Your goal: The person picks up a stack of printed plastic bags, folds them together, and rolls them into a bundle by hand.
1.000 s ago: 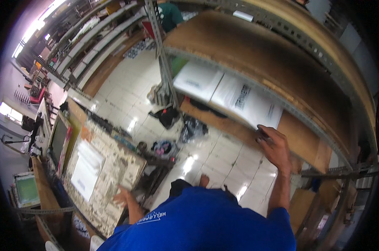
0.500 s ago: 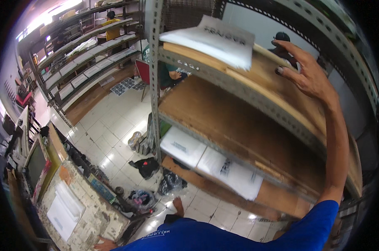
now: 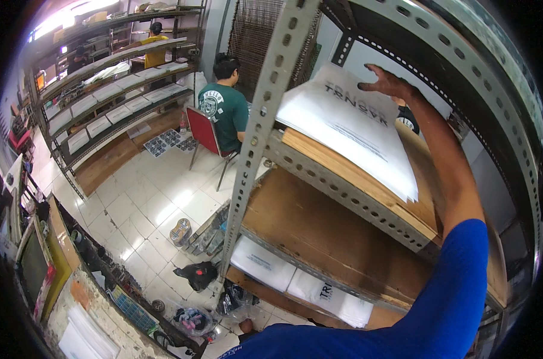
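Note:
My right hand point(image 3: 389, 84) is stretched up to the upper shelf, fingers spread, and lies flat on the far end of a white stack of printed sheets point(image 3: 349, 128). That stack rests on the brown wooden shelf board point(image 3: 367, 188) of a grey metal rack and hangs slightly over its front edge. My blue sleeve point(image 3: 457, 281) fills the lower right. My left hand is out of view.
A perforated grey upright point(image 3: 265, 125) stands in front of me. White packets point(image 3: 265, 263) lie on the lowest shelf. A person in a green shirt point(image 3: 223, 110) sits on a red chair point(image 3: 202, 133). Bags and cans point(image 3: 196, 275) lie on the tiled floor. Long racks point(image 3: 113, 96) stand far left.
My view has tilted upward. My right hand rose from the lower shelf to the upper one and now lies on the white stack. My left hand, earlier on the worktable, has left the view.

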Demonstrator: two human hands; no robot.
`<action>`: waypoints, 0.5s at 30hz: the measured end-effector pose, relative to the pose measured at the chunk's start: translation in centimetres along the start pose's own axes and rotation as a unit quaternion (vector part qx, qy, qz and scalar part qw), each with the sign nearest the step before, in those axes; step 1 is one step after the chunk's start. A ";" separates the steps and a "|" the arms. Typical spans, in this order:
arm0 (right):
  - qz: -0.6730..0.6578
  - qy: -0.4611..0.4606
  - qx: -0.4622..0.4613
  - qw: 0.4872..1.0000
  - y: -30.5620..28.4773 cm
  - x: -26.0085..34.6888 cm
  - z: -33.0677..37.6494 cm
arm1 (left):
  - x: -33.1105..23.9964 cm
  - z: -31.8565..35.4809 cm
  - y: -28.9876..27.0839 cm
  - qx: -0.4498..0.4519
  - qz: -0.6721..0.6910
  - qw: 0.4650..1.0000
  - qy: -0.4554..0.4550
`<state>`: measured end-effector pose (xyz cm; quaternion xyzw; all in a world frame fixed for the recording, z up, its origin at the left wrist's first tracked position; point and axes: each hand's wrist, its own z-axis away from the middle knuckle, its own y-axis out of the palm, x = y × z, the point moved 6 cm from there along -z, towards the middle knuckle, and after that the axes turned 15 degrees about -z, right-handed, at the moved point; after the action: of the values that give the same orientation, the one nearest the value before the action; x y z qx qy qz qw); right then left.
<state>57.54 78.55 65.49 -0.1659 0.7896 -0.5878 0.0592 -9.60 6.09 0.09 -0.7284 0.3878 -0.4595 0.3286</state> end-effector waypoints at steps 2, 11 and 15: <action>-0.063 0.046 0.052 0.996 1.2 -0.9 -1.5 | 0.0 -0.1 -0.2 0.005 -0.002 1.000 -0.003; -0.276 0.170 0.181 0.928 4.7 -2.9 -1.1 | 2.9 -0.2 0.5 0.023 -0.028 0.999 -0.027; -0.289 0.186 0.185 0.921 5.5 -3.6 -1.1 | 3.8 -0.4 0.5 0.022 -0.030 0.999 -0.028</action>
<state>59.54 82.10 60.24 -0.2606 0.5813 -0.7352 -0.2317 -9.03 2.54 1.40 -0.7448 0.3459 -0.4573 0.3413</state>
